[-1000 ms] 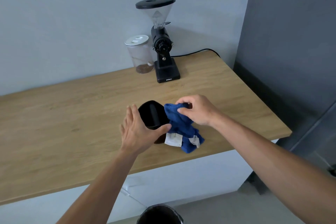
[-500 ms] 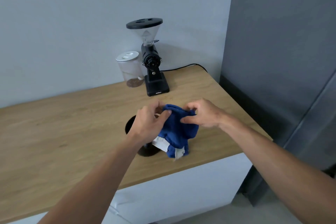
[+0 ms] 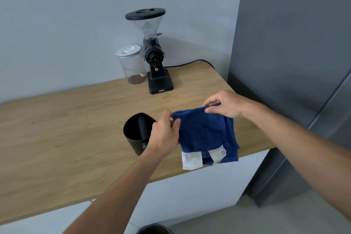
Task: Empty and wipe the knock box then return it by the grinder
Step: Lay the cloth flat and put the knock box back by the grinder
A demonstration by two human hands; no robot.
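Note:
A black knock box (image 3: 135, 132) with a bar across its mouth stands upright on the wooden counter (image 3: 76, 129), its inside dark. Just right of it hangs a blue cloth (image 3: 205, 135) with white labels at its lower edge, spread out above the counter's front edge. My left hand (image 3: 165, 132) pinches the cloth's upper left corner, in front of the box's right side. My right hand (image 3: 225, 106) grips the upper right corner. The black coffee grinder (image 3: 154, 57) with a clear hopper stands at the back by the wall.
A clear jar (image 3: 132, 64) with a white lid and a little coffee stands left of the grinder. A black cable (image 3: 190, 62) runs along the wall. A grey cabinet (image 3: 294, 62) rises at the right. A dark bin rim (image 3: 153, 229) shows below on the floor.
Both hands lifted the bunched cloth off the counter and pulled its top corners apart, so it now hangs spread. My left hand left the knock box.

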